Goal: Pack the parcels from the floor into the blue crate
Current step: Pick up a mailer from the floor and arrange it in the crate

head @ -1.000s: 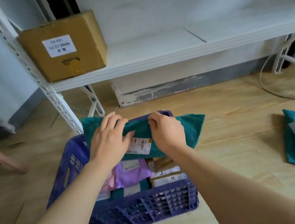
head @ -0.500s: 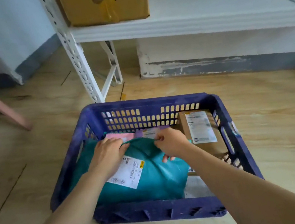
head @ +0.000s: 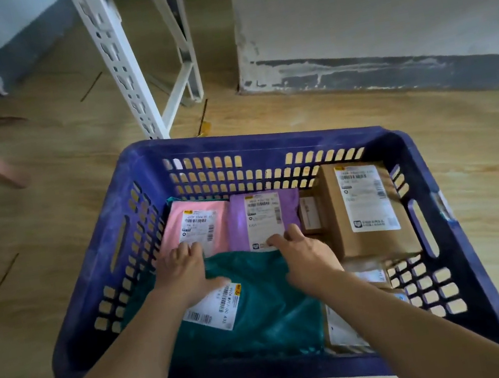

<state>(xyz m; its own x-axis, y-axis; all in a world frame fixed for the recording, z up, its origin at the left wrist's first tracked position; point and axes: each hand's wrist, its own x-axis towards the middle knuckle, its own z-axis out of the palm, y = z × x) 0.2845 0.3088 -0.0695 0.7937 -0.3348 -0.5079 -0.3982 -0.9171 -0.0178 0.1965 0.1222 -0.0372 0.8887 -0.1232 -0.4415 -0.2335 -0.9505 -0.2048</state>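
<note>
A blue crate [head: 267,149] sits on a wooden floor [head: 45,208] at the foot of a white shelf upright [head: 115,62], already well filled. A teal parcel [head: 264,316] lies across its near half, label up, beside a cardboard box [head: 372,233] on the right, with a purple parcel [head: 263,216] and a pink parcel [head: 198,227] side by side along the far wall.

The person's left hand [head: 183,273] rests on the teal parcel's far edge, fingers spread and fairly straight. The right hand [head: 307,258] bends its fingers over the same edge; whether they pinch it cannot be told.

The step appears to be settling this parcel flat. The next move likely calls for both hands to let go, lift out and reach for another parcel on the floor.
</note>
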